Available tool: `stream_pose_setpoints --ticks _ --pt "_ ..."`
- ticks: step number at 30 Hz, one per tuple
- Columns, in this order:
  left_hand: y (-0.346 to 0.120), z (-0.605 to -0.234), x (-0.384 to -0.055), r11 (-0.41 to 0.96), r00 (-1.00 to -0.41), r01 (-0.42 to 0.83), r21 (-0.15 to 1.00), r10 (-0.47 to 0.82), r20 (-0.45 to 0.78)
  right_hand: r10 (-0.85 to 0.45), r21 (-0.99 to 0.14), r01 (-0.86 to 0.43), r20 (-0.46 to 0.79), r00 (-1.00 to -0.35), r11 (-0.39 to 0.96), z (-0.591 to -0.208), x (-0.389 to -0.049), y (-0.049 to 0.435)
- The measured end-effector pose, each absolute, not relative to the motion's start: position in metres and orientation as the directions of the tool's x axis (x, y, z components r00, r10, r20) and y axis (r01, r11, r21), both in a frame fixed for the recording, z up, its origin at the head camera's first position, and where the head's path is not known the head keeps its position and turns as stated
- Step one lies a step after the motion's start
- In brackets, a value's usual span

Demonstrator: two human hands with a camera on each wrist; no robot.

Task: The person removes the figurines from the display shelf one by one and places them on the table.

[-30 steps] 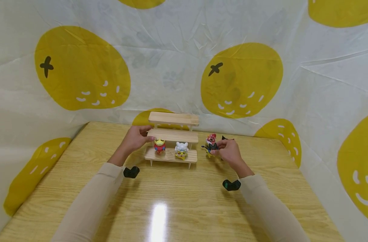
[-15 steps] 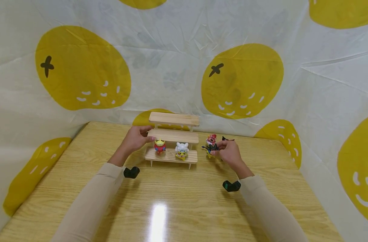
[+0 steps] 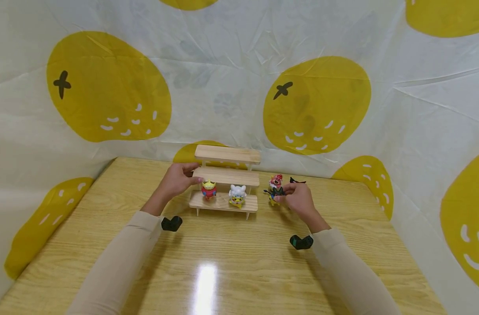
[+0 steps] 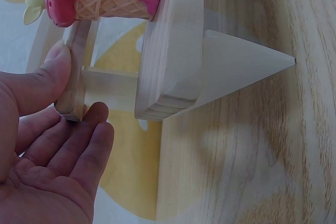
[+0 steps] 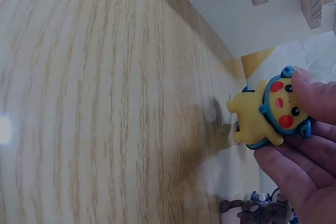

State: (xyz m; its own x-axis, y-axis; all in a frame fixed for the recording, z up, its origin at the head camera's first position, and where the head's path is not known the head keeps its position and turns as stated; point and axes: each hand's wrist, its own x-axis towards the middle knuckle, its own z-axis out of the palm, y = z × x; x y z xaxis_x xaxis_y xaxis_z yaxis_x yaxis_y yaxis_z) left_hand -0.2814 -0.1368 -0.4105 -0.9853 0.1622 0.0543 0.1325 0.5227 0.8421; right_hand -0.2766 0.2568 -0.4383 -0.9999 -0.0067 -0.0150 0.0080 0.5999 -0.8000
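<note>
My left hand [image 3: 176, 180] holds the left end of the middle board of a three-tier wooden display stand [image 3: 227, 154]. In the left wrist view, the thumb lies on one face of that board [image 4: 77, 66] and the fingers on the other. On the lowest tier stand a red figurine with a yellow-green head [image 3: 209, 191] and a yellow figurine in a white hood [image 3: 237, 195]. Right of the stand, my right hand [image 3: 300, 200] pinches a yellow Pikachu figurine [image 5: 249, 114] by its head. Its hood is dark with blue trim, partly covered by the thumb.
Just behind the held figurine is a red-topped figurine [image 3: 276, 179], and a black pointed thing [image 3: 297, 180] shows past the right hand. A brown figurine [image 5: 262, 213] appears low in the right wrist view. A white cloth with yellow fruit prints [image 3: 220, 100] hangs behind the wooden table [image 3: 239, 262].
</note>
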Motion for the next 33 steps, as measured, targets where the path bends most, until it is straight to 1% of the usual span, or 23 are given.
stream_pose_setpoints --ticks 33 --pt "-0.1373 -0.4099 -0.2812 0.512 -0.985 0.120 0.851 0.167 0.039 0.014 -0.777 0.015 -0.008 -1.000 0.629 -0.4404 -0.2783 0.2550"
